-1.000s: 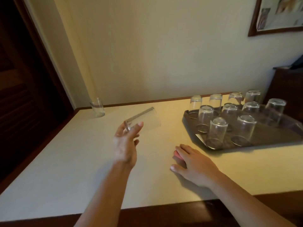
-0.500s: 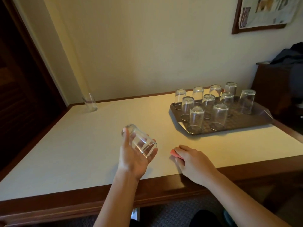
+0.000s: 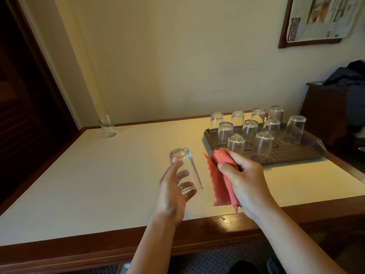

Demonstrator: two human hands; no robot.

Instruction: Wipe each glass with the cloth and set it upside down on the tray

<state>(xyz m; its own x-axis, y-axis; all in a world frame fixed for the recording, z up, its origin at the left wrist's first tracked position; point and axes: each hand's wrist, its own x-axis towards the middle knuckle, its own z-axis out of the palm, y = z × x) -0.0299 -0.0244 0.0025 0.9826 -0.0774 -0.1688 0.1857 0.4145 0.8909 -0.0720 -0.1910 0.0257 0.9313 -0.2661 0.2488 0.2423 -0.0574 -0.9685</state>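
Note:
My left hand (image 3: pixel 173 192) holds a clear glass (image 3: pixel 184 167) above the table, base up and mouth toward me, with the thumb on one side and the fingers behind it. Just to its right, my right hand (image 3: pixel 245 180) grips a red cloth (image 3: pixel 220 180) that hangs down from the fist. The cloth and the glass are apart. A brown tray (image 3: pixel 292 155) at the back right carries several clear glasses standing upside down. One more glass (image 3: pixel 107 126) stands upright at the table's far left corner.
The cream table top (image 3: pixel 98 175) has a dark wood rim. A dark wooden door is at the left. A dark cabinet (image 3: pixel 324 107) with clothing on it stands right of the tray. A framed picture (image 3: pixel 318 18) hangs on the wall.
My right hand has lifted the red cloth off the table and now holds it up beside the glass. My left hand has turned the glass base up.

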